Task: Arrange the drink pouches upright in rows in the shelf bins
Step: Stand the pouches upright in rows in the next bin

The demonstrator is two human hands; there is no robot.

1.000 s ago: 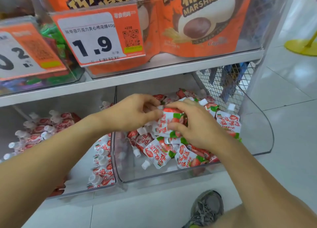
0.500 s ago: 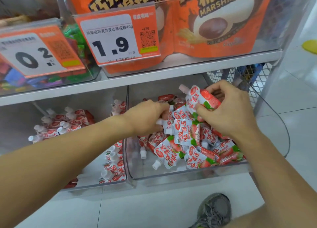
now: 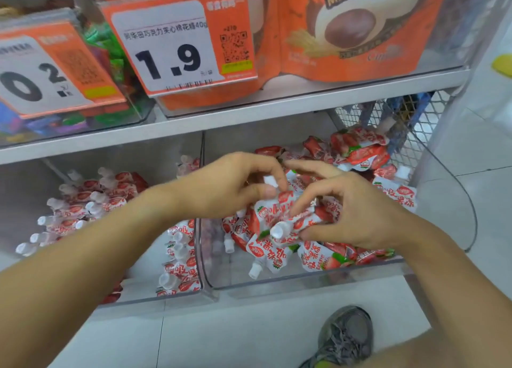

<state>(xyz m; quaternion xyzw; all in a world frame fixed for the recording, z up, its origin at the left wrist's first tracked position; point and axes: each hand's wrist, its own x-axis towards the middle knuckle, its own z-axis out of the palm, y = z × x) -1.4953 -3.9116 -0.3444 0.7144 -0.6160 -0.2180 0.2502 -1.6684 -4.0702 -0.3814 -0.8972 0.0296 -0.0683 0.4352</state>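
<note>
Both hands meet over the right-hand clear bin (image 3: 318, 280) on the lower shelf. The right hand (image 3: 357, 215) grips a drink pouch (image 3: 288, 227) lying sideways, its white cap pointing toward 7 o'clock. The left hand (image 3: 235, 187) pinches another pouch's cap (image 3: 270, 180) between thumb and fingers, just at 10 o'clock of the gripped pouch. Under them a jumbled heap of pouches (image 3: 318, 254) fills the bin, with more piled at 1 o'clock near the wire mesh (image 3: 415, 123). In the left bin (image 3: 155, 298), at 9 o'clock, pouches (image 3: 91, 209) stand in rows, caps up. Above hang two price tags (image 3: 177, 46), and a shoe (image 3: 346, 337) shows on the floor at 5 o'clock.
</note>
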